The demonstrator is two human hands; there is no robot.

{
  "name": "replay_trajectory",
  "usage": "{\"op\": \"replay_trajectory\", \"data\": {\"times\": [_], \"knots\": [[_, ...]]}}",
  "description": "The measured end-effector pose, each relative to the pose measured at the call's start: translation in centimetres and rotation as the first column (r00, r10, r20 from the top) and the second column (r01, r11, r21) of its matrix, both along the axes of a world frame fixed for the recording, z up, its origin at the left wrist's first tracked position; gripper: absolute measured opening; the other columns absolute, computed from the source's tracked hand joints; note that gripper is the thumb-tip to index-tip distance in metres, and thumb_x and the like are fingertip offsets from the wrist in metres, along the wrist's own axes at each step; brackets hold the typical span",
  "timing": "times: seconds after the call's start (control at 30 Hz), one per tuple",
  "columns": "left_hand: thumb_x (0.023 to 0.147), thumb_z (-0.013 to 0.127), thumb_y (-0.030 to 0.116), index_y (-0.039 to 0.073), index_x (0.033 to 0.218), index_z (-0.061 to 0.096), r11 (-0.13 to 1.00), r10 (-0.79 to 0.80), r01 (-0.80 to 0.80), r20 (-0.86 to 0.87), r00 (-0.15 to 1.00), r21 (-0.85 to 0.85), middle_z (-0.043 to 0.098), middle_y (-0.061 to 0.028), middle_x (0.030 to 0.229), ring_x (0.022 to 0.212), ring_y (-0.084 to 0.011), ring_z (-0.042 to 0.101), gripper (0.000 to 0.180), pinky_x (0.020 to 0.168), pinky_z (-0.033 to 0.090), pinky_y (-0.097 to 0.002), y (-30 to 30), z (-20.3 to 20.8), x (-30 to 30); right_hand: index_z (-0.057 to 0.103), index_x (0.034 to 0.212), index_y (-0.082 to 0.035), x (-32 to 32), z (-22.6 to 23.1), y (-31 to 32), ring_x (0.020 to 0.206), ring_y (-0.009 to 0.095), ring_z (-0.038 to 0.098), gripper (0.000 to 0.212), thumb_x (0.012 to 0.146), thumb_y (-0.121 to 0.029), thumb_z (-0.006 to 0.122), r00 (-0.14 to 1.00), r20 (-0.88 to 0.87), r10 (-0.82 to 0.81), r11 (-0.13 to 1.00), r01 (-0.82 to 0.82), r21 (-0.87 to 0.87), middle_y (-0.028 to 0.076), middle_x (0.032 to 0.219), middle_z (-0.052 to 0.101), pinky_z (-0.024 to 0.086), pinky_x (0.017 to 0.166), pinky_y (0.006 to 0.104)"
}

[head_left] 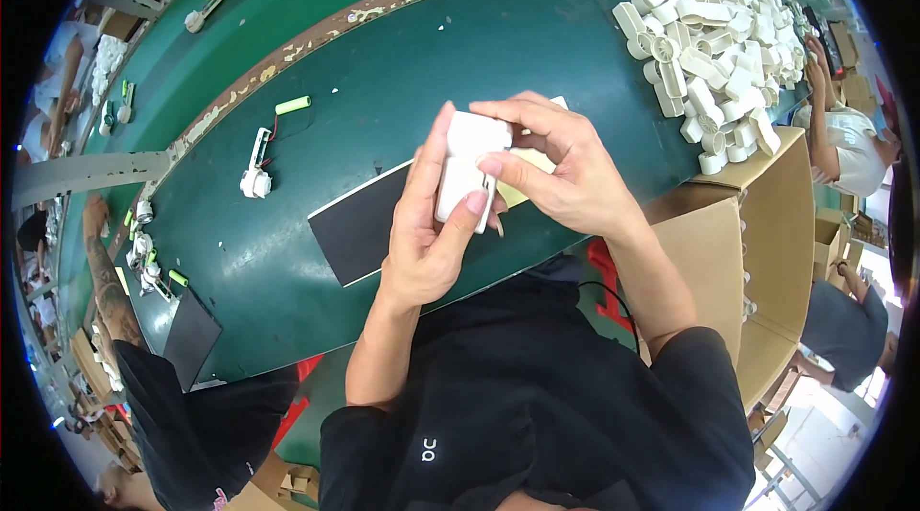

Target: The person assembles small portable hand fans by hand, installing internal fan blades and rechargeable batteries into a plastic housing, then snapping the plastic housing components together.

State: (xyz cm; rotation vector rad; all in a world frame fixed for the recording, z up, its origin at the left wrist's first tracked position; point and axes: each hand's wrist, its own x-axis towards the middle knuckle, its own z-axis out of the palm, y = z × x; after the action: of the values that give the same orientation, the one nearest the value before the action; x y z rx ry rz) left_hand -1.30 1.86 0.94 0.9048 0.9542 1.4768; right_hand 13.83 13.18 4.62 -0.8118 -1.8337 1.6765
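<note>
A white plastic housing [462, 187], with a rounded top and a longer body, is held up over the table in front of me. My left hand [422, 247] is wrapped round its left side, thumb pressed on the lower front. My right hand [565, 166] grips it from the right, with the thumb on its front edge and the fingers by the top. Small parts at its right edge are partly hidden by my fingers. Beneath my hands lie a black mat [356, 228] and a pale yellow piece [525, 187].
White plastic shells [709, 60] are heaped at the far right, beside an open cardboard box [704, 262]. To the left lie a white motor part [256, 177] and a wired green battery [293, 105]. A co-worker's arm [105, 271] rests near more parts at the left edge.
</note>
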Motion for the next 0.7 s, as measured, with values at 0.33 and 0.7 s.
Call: {"op": "replay_trajectory", "data": {"times": [0.33,0.7], "knots": [[0.106,0.059,0.01,-0.005,0.146,0.04,0.975,-0.15,0.165,0.113,0.982,-0.147,0.063,-0.0117,0.11,0.087,-0.0151,0.069,0.047,0.074,0.059,-0.0298,-0.3,1.4,0.7,0.066,0.08,0.002,-0.7,0.9,0.8,0.065,0.021,0.062,0.039,0.105,-0.026,0.054,0.989,-0.077,-0.126,0.801,0.147,0.58,0.014,0.079,0.066,0.047,0.058,0.0319],[0.096,0.071,0.013,-0.007,0.139,0.052,0.996,-0.015,-0.01,-0.269,0.963,-0.091,0.07,-0.0167,0.11,0.095,-0.0242,0.072,0.051,0.082,0.058,-0.033,-0.9,1.4,1.6,0.059,0.075,0.0,-1.6,0.1,0.6,0.052,0.024,0.05,0.036,0.102,-0.024,0.062,0.957,-0.147,-0.249,0.784,0.289,0.55,0.01,0.06,0.052,0.039,0.049,0.0366]]}}
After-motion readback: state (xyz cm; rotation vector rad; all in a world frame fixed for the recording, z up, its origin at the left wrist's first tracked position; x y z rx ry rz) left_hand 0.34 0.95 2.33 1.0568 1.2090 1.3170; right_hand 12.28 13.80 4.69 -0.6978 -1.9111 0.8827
